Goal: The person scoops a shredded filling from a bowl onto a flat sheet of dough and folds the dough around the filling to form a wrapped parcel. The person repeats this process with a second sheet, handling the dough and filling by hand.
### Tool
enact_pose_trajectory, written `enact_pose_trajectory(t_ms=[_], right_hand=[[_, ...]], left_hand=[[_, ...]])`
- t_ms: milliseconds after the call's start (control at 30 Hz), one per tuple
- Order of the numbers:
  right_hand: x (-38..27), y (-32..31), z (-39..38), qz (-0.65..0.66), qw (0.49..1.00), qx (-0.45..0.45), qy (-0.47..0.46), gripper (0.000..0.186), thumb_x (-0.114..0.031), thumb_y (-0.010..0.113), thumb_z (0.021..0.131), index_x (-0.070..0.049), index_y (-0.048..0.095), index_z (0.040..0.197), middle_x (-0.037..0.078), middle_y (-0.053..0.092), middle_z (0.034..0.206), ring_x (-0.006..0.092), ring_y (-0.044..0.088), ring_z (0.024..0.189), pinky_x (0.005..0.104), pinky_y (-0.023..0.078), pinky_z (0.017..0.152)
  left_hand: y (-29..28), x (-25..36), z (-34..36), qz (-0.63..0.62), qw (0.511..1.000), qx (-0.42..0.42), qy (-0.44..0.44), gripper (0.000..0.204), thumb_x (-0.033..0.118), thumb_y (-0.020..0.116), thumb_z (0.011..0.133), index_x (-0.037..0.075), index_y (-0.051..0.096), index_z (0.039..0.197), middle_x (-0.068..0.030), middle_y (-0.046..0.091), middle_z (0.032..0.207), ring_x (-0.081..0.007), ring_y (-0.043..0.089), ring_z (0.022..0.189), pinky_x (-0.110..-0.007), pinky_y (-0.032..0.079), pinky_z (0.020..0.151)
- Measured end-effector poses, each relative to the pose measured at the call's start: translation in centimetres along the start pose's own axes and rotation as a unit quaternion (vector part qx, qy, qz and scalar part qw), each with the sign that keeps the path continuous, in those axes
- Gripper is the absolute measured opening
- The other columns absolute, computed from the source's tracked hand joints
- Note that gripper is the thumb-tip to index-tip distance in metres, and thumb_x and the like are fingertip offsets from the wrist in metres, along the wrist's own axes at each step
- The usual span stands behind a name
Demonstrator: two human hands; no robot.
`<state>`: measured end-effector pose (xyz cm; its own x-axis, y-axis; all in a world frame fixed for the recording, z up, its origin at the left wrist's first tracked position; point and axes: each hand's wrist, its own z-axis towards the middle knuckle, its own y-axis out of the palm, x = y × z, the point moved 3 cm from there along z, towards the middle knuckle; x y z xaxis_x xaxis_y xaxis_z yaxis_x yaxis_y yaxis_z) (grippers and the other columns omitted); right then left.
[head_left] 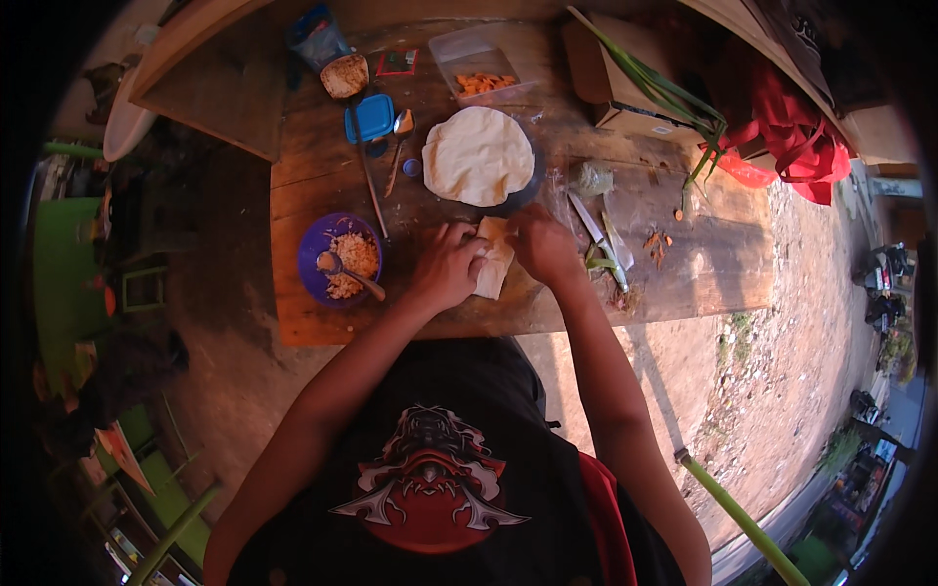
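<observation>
Between my hands, near the table's front edge, lies a pale dough wrapper (pixel 491 277), partly folded into a long strip. My left hand (pixel 451 266) is at its left side, fingers curled onto the edge. At its upper right, my right hand (pixel 545 246) is closed with the fingertips pinching the wrapper's far end. Just beyond them sits a stack of round, thin dough sheets (pixel 478 156). To the left stands a purple bowl (pixel 306 244) of crumbly, light-orange filling (pixel 354 256), with a spoon (pixel 360 279) resting in it.
A knife (pixel 592 227) lies right of my hands beside green scraps. Farther back are a clear container (pixel 503 47) with orange pieces, a cardboard box (pixel 635 109), long green leaves (pixel 653 76) and a red bag (pixel 796 137). A long-handled ladle (pixel 369 176) and blue lid (pixel 375 117) lie left.
</observation>
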<state>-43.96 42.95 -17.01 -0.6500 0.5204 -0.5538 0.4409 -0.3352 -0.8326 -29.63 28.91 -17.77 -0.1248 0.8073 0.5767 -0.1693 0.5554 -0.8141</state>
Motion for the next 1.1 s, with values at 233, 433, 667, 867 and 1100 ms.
enact_pose_trajectory(t_ms=[233,433,667,867,1100], right_hand=[[-0.8,-0.4,-0.8,-0.003,0.983,0.015,0.181,0.034,-0.034,0.087,0.08,-0.008,0.077,0.099,0.015,0.077,0.089,0.0387,0.074,0.088,0.0487,0.059,0.079],[0.6,2.4,-1.1,0.076,0.972,0.043,0.22,0.031,-0.032,0.085,0.083,-0.004,0.078,0.094,0.018,0.078,0.091,0.0376,0.076,0.088,0.0463,0.06,0.079],[0.8,3.4,-2.1,0.203,0.949,0.115,0.214,0.027,-0.02,0.083,0.086,0.001,0.077,0.102,0.018,0.08,0.097,0.0308,0.078,0.089,0.0409,0.06,0.08],[0.8,3.1,-2.8,0.344,0.918,0.037,0.192,0.021,-0.011,0.08,0.09,0.001,0.078,0.108,0.015,0.08,0.099,0.021,0.075,0.089,0.035,0.057,0.084],[-1.3,1.9,-5.3,0.212,0.975,0.042,0.057,0.014,-0.004,0.075,0.088,-0.006,0.079,0.101,0.01,0.076,0.108,0.0281,0.071,0.104,0.0378,0.056,0.09]], left_hand=[[0.2,-0.7,0.3,-0.042,0.997,-0.015,-0.064,0.051,0.018,0.08,0.089,0.007,0.064,0.136,-0.0127,0.068,0.117,-0.0342,0.062,0.116,-0.048,0.046,0.106],[-0.1,-0.9,1.2,-0.09,0.988,-0.049,-0.119,0.069,0.02,0.086,0.085,0.007,0.058,0.147,-0.0119,0.073,0.109,-0.0306,0.07,0.098,-0.044,0.055,0.093],[2.2,-3.5,1.3,-0.157,0.973,-0.056,-0.159,0.079,0.02,0.092,0.08,0.008,0.058,0.15,-0.0098,0.075,0.109,-0.0224,0.07,0.087,-0.038,0.058,0.082],[1.9,-3.4,1.9,-0.164,0.965,-0.089,-0.182,0.071,0.016,0.092,0.079,0.006,0.063,0.143,-0.0067,0.072,0.104,-0.0203,0.07,0.087,-0.036,0.057,0.081],[2.2,-3.3,0.8,-0.191,0.972,-0.048,-0.128,0.042,0.001,0.084,0.076,0.009,0.07,0.115,-0.0068,0.068,0.112,-0.0242,0.07,0.097,-0.037,0.056,0.084]])
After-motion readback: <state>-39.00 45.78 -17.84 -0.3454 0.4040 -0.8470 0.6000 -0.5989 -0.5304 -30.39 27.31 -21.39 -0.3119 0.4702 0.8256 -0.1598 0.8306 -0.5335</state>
